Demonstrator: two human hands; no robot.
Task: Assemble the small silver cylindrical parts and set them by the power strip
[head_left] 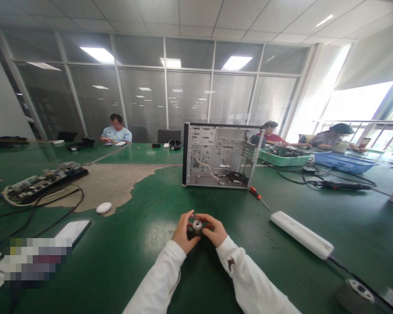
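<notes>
Between my two hands, low over the near middle of the green table, is a small silver metal cylinder (197, 225) with dark openings in its top; it resembles a small motor. My left hand (184, 233) curves around its left side, thumb below and fingers above. On the other side my right hand (216, 231) has its fingertips on the cylinder. Whether its underside touches the table is hidden. Beyond the hands stands a computer case (222, 157) with its side off, wires inside. A screwdriver (258, 197) with an orange handle lies by the case's right corner.
A white power strip (301, 233) lies to the right, with a larger metal cylinder (355, 295) nearer me. A green basket (284, 159) and a blue basket (345, 163) stand behind. Circuit boards (46, 181) and cables lie left. Several people sit across the table.
</notes>
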